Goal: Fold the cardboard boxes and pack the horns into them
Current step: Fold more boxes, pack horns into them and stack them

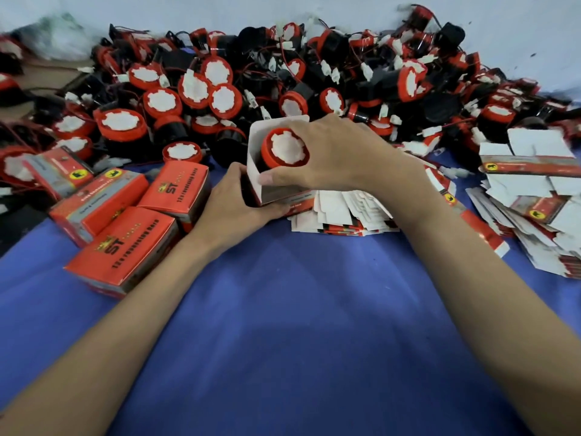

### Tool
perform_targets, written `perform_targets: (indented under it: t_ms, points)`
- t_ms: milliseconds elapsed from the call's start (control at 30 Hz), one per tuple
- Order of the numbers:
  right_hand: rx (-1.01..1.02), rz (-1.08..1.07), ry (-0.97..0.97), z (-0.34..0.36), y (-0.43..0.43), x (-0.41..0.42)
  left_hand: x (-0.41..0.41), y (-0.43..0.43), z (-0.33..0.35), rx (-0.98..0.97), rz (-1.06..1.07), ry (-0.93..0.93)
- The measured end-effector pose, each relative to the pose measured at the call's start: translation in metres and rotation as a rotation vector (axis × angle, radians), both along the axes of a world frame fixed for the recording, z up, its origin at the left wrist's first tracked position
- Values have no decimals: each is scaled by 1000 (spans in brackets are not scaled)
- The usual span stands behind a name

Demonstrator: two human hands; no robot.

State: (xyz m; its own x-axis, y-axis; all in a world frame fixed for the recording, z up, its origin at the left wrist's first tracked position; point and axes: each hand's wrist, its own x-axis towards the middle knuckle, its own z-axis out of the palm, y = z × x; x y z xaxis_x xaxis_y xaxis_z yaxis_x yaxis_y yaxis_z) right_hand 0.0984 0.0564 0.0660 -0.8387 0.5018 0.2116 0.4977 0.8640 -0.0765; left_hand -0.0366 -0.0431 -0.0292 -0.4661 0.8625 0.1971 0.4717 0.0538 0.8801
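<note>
From the head camera, looking down over both forearms, the left hand [239,196] curls its grip around the lower left side of an open cardboard box [267,180] that stands upright near the middle of the blue-covered bench [283,309], its white inner flaps raised. The right hand [333,152] reaches in from the right, thumb against the box's near edge and fingers wrapped over a horn [284,149], grasping it; the horn sits partway inside the box mouth, its red rim and white face turned up toward the camera. Behind the hands, a big heap of loose horns [220,86] stretches across the far side of the bench against a pale wall [188,11], black bodies, red rims, white connectors and thin wires tangled together. To the left lie several closed red boxes [125,247], lying at different angles and touching one another, with printed lettering on their tops. Just right of the held box, partly under the right wrist, is a fanned stack of flat unfolded boxes [339,212], white side mostly up. A second, larger spread of flat boxes [534,209] lies at the right edge, well apart from the closed ones.
</note>
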Motion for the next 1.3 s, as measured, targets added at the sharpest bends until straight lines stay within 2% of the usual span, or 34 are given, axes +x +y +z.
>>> perform_targets:
  t_ms: [100,400,633,833,933,1067,1133,1233,1300]
  points:
    - [-49,55,-51,3,2,8,3,0,1,8,2,-10]
    - [77,-47,-290,-15,-2,-8,15,-5,9,65,-79,23]
    - [127,-85,-173,-17,-13,-11,15,-6,9,139,-64,-29]
    - [108,-116,-188,26,-19,13,10,-1,4,140,-21,-10]
    - [20,-147,-187,45,-23,26,11,0,7,91,-16,-18]
    - [-237,-31,-19,51,-33,23,9,0,9,12,-27,-60]
    - [-284,-32,-105,52,-36,20,7,-1,10,-17,-30,-47]
    - [-119,-80,-407,48,-39,20,6,-1,10,-25,-21,-38]
    - [-59,-123,-520,43,-38,21,6,-1,11,-23,-14,-41]
